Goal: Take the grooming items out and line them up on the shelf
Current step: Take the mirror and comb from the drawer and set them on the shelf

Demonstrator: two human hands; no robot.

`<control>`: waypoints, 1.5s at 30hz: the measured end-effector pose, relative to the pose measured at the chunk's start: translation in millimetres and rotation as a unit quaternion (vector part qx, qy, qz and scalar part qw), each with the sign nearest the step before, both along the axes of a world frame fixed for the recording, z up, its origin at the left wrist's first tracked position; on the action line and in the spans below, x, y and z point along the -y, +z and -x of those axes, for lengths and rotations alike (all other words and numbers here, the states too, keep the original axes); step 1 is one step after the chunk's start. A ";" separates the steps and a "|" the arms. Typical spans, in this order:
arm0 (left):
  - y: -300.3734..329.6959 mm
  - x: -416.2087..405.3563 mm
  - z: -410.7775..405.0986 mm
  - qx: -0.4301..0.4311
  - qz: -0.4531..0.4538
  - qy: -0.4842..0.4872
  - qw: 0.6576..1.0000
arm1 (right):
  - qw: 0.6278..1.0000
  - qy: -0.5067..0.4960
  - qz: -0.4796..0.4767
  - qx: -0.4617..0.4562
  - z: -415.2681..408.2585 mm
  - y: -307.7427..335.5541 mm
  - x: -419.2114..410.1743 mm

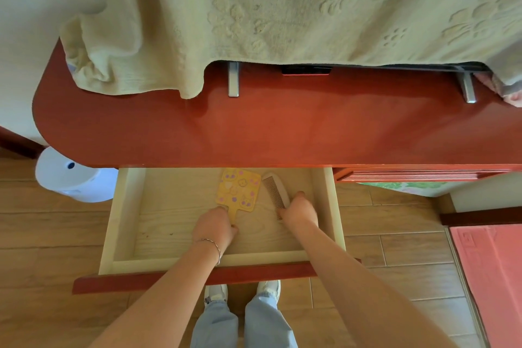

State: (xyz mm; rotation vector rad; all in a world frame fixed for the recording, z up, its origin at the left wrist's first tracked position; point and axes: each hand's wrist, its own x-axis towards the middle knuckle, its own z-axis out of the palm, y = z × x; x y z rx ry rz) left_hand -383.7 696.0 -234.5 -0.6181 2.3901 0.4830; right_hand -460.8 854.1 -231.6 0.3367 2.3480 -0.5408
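A yellow hand mirror with cartoon stickers on its back lay flat in the open drawer, toward the far middle of the pale wooden bottom, its short handle pointing back at the person. Just beside it, to the right and not touching, a white comb lay at a slant with its teeth facing the mirror. The left hand had its fingers curled round the mirror's handle, pinching it against the drawer bottom. The right hand gripped the near end of the comb, fingers folded over it. A thin bracelet circled the left wrist. The drawer stood pulled well out from under a red-brown counter with a rounded left corner. A cream towel with embossed flowers draped down over the back of the counter, and two metal feet showed below its hem. On the wooden floor to the left stood a white round bin; a pink mat lay at the right.
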 end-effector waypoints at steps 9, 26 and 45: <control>-4.3 -4.4 -3.5 -0.002 0.003 0.016 1.000 | 0.998 -0.023 0.050 0.023 -6.4 1.4 -6.6; 47.0 45.7 4.7 0.016 -0.226 0.006 0.974 | 0.984 -0.019 0.174 0.013 -13.5 43.8 -33.0; 129.1 31.1 47.0 -0.139 -0.379 0.035 0.914 | 0.846 -0.211 0.481 -0.089 53.8 144.1 -49.6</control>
